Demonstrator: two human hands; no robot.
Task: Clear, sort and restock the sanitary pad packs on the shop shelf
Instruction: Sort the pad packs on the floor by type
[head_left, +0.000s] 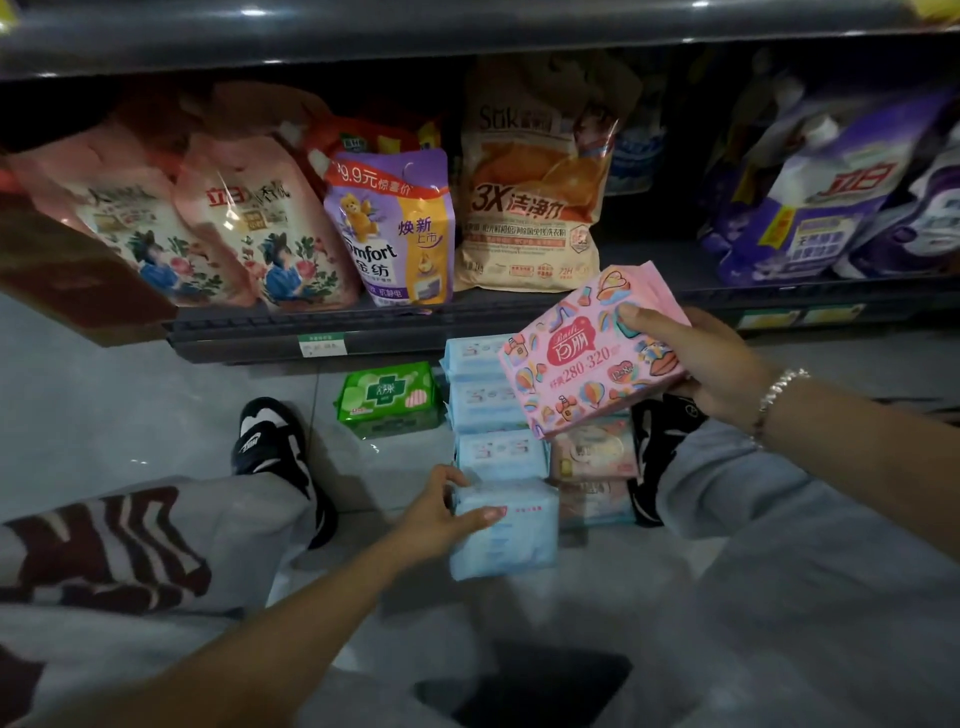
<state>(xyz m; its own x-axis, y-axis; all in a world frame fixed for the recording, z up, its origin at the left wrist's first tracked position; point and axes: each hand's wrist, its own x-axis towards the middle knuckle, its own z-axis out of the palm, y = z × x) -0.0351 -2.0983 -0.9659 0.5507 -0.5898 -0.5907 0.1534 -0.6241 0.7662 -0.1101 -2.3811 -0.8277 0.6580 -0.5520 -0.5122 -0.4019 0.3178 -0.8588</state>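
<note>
My right hand (711, 358) grips a pink pad pack (587, 358) printed with colourful pictures, held in the air in front of the bottom shelf (363, 322). My left hand (441, 514) grips a pale blue pad pack (506, 535) at the near end of a row of several pale blue packs (483, 405) on the floor. To the right of that row lie pale pink packs (595, 457), partly hidden under the held pink pack. A green pad pack (389, 397) sits alone on the floor to the left of the row.
The shelf holds detergent and softener pouches: pink floral ones (218, 228), a purple Comfort pouch (395, 228), a beige orange-print bag (535, 192) and purple bags (821, 197). My black-and-white shoes (270, 441) flank the packs on the tiled floor (104, 395).
</note>
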